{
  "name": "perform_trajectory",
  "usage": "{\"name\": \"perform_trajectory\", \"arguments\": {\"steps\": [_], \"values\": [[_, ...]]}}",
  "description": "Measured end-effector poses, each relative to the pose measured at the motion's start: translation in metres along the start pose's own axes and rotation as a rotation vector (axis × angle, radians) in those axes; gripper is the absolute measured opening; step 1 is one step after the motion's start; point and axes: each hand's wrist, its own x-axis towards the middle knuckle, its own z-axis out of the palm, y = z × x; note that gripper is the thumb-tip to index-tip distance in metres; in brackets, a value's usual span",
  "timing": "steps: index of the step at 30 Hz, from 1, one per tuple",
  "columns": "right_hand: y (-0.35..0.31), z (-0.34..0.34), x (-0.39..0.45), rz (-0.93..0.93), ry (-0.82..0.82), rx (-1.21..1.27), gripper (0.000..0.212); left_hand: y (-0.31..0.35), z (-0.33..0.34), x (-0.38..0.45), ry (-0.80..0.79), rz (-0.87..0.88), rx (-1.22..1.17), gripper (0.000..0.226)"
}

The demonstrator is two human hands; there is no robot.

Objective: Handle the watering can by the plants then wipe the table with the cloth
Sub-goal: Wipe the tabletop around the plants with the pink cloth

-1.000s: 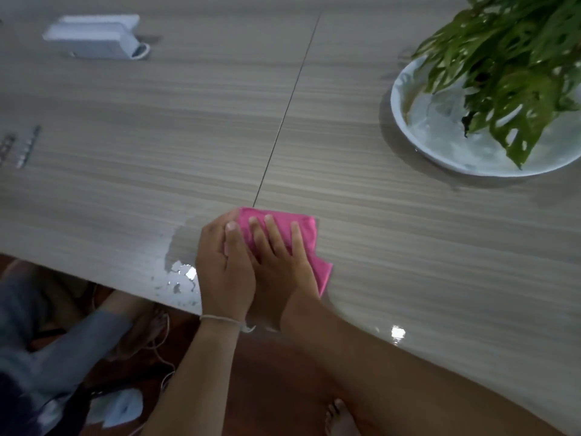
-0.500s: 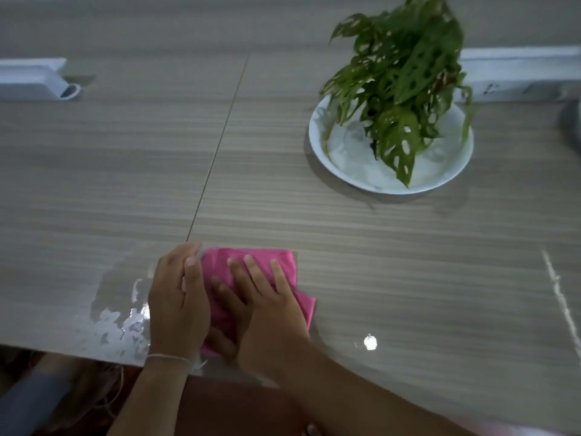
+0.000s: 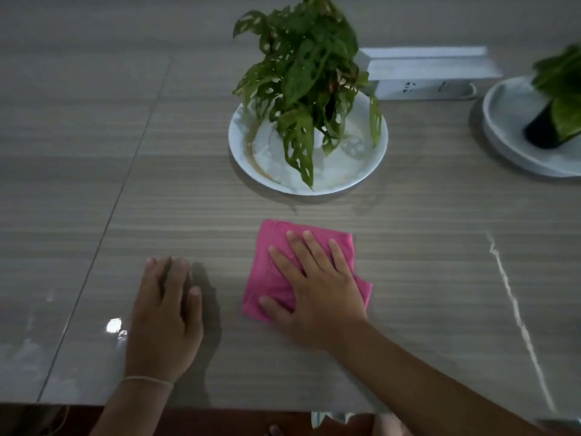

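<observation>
A folded pink cloth (image 3: 276,247) lies flat on the wood-grain table (image 3: 424,262), just in front of the plant. My right hand (image 3: 314,287) presses down on the cloth with fingers spread. My left hand (image 3: 166,313) rests palm-down on the bare table to the left of the cloth, apart from it and holding nothing. A leafy green plant (image 3: 301,73) with holed leaves stands in a white dish (image 3: 345,180) behind the cloth. No watering can is in view.
A second plant (image 3: 559,99) in a white dish (image 3: 509,133) sits at the right edge. A white power strip box (image 3: 424,73) lies behind the plants. A seam runs down the table at left. The table's near edge crosses the bottom.
The cloth has slid right and away from the table edge under my right hand. My left hand has come off the cloth and lies on the table. The view has shifted right.
</observation>
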Motion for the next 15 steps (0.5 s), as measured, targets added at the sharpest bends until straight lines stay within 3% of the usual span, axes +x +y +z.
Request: {"name": "perform_trajectory", "arguments": {"steps": [4,11,15], "values": [[0.071,-0.018,-0.012,0.133,0.038,-0.036,0.085,0.052,0.021,0.008,-0.081,0.137,0.009,0.049],[0.202,-0.06,-0.019,0.362,0.092,-0.096,0.087,0.091,0.037,0.028,-0.152,0.067,0.125,0.05],[0.226,-0.071,-0.005,0.439,0.087,-0.095,0.09,0.092,0.034,0.028,-0.155,0.071,0.135,0.051]]}}
